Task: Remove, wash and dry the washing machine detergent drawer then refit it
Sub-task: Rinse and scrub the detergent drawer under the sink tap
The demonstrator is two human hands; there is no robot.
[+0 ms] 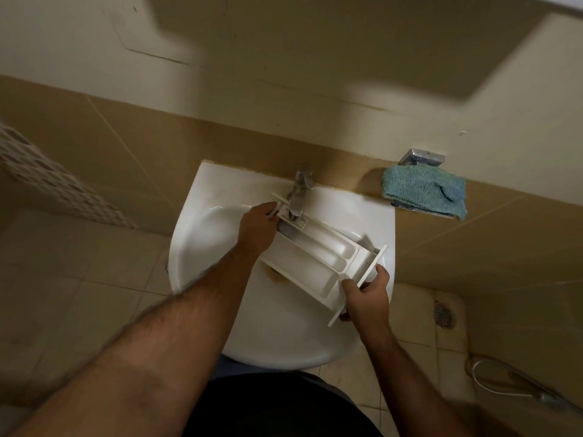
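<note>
The white plastic detergent drawer [318, 253] lies slanted over the white sink [208, 247], its compartments facing up. Its back end sits under the chrome tap [299, 197]; no running water shows. My left hand [257, 230] grips that back end beside the tap. My right hand [367, 296] holds the flat front panel at the sink's right rim.
A blue cloth [424, 192] hangs on a metal holder on the tiled wall, right of the sink. A floor drain [444, 315] and a hose [504, 383] lie on the tiled floor at the right. A patterned basket [53, 181] stands at left.
</note>
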